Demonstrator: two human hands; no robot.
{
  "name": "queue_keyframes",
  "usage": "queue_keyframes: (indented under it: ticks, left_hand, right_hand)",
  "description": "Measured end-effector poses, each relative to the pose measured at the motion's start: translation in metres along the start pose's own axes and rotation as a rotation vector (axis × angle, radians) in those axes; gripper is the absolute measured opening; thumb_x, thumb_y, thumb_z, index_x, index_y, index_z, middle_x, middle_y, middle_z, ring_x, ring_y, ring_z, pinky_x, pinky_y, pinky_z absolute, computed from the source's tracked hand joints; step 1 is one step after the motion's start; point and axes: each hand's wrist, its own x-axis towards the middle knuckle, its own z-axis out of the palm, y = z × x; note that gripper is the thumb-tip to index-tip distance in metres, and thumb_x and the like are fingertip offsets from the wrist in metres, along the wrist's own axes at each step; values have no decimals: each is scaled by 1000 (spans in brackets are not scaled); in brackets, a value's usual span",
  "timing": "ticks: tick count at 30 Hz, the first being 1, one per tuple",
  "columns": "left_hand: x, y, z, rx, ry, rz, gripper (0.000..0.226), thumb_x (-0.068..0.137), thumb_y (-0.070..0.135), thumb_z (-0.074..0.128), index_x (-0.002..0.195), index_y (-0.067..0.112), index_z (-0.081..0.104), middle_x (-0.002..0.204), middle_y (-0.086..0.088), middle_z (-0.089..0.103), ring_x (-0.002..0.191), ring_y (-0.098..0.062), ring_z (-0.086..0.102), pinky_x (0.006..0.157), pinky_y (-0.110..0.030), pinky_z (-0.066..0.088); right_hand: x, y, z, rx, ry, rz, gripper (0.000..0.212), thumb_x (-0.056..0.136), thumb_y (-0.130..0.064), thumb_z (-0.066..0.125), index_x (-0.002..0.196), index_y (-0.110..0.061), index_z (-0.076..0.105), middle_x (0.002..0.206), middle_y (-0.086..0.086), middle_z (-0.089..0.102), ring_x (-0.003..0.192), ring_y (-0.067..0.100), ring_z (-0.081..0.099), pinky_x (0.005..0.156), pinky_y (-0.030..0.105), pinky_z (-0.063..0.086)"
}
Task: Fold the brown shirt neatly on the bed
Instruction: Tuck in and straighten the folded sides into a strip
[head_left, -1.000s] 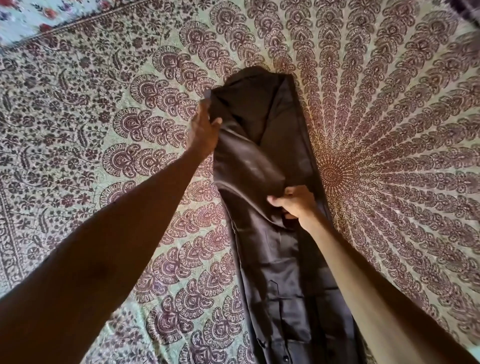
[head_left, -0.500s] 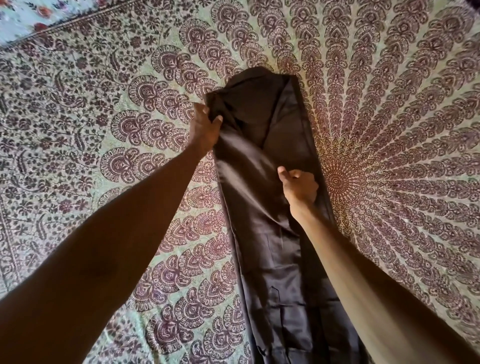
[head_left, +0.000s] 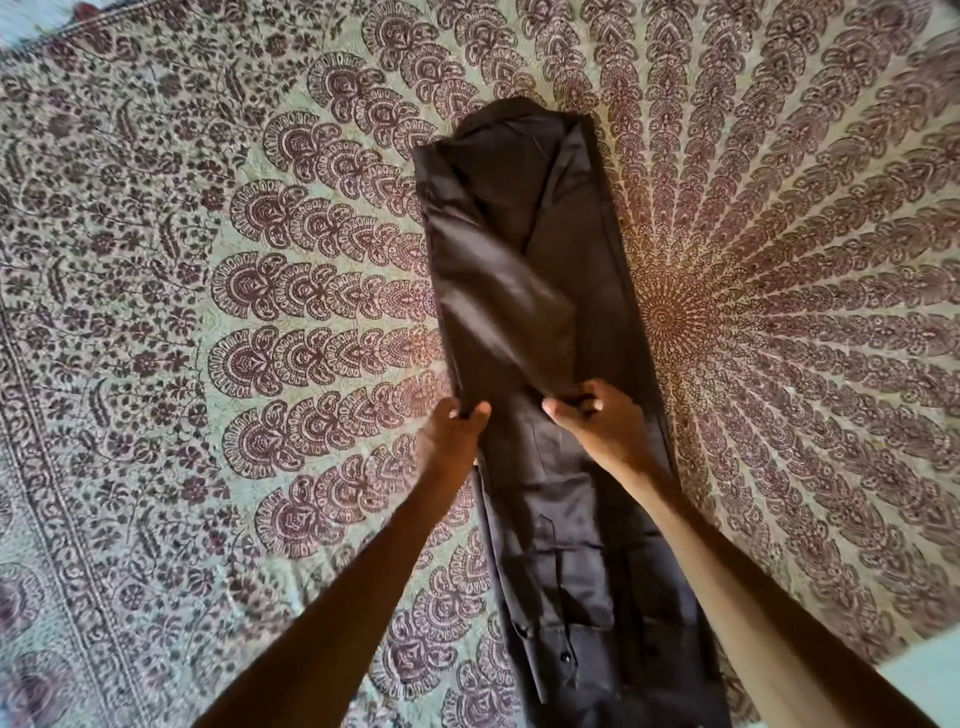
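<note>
The brown shirt (head_left: 530, 291) lies as a long narrow strip down the middle of the bed, collar end far from me, its sides folded inward. A folded sleeve lies slanted across its upper half. My left hand (head_left: 452, 436) pinches the shirt's left edge about halfway down. Beside it, my right hand (head_left: 597, 421) grips the cloth at the sleeve's lower end, fingers curled into the fabric. The two hands are level and about a hand's width apart. Buttons show near the shirt's near end.
The bed (head_left: 218, 322) is covered with a patterned sheet of maroon motifs on pale green, with a round medallion (head_left: 670, 317) just right of the shirt. A pale patch (head_left: 919, 670) shows past the sheet at the lower right.
My left hand has come down from the shirt's top left corner to its mid left edge. My right hand has shifted slightly toward me, and the sleeve now lies flatter across the shirt.
</note>
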Motion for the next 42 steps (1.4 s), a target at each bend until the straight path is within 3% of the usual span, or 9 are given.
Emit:
queue_keyframes:
  ticks: [5,9,14,21,29,31,34,37,42]
  left_hand:
    - [-33,-51,10,49,-70,0,32,64,45,62,55,16,51,56,-15,54,58,-35,59,62,-57,54]
    - [-47,-84,13,65,-108,-30,29,67,50,64,61,23,57,62,-18,58,61,-27,59,66,-56,57]
    - [-84,-96,11,72,-181,-82,24,76,21,73,62,15,55,62,-12,60,59,-26,62,66,-58,58]
    - [-128,-123,18,273,14,58,39,76,26,72,53,17,42,72,-20,67,69,-34,68,61,-43,57]
    - [-159,-127,28,374,72,133,31,81,28,72,99,6,60,92,-14,68,87,-30,64,62,-25,34]
    - [-165,-133,32,269,126,243,41,79,18,73,111,4,52,96,-15,65,85,-30,62,63,-29,40]
    - [-170,-145,37,286,147,372,70,79,15,74,138,7,36,132,-20,45,112,-36,51,86,-43,48]
    - [-174,-153,38,343,168,522,70,81,25,74,139,18,35,121,-15,43,97,-31,51,69,-38,48]
    - [-187,-161,38,244,175,485,58,82,-6,56,134,7,35,122,-16,48,81,-15,50,60,-26,40]
  right_hand:
    - [-29,40,5,-202,53,-28,45,78,-52,67,73,-8,61,71,9,67,76,31,66,60,33,40]
    - [-48,56,11,-146,62,25,35,85,-41,68,80,-7,66,78,12,71,83,29,67,62,28,36]
    - [-82,79,17,-198,101,58,31,84,-43,69,94,-13,68,93,11,74,94,29,68,68,25,41]
    - [-136,115,26,-234,155,26,20,83,-38,70,87,-18,66,87,9,75,86,29,69,65,33,50]
    - [-154,138,21,-160,184,-28,27,78,-34,72,94,-15,64,81,9,73,80,27,70,68,36,54]
    - [-157,145,19,-191,157,-31,24,76,-28,73,95,-14,65,82,10,74,81,26,70,68,33,54]
    - [-160,153,19,-209,105,-17,18,72,-22,72,90,-18,68,80,11,74,81,27,70,72,38,56]
    - [-160,158,18,-186,86,-26,16,72,-22,73,87,-18,68,77,9,74,78,25,71,71,34,56]
    - [-176,167,8,-245,86,-144,13,79,-25,71,90,-20,65,80,5,73,77,22,69,66,33,54]
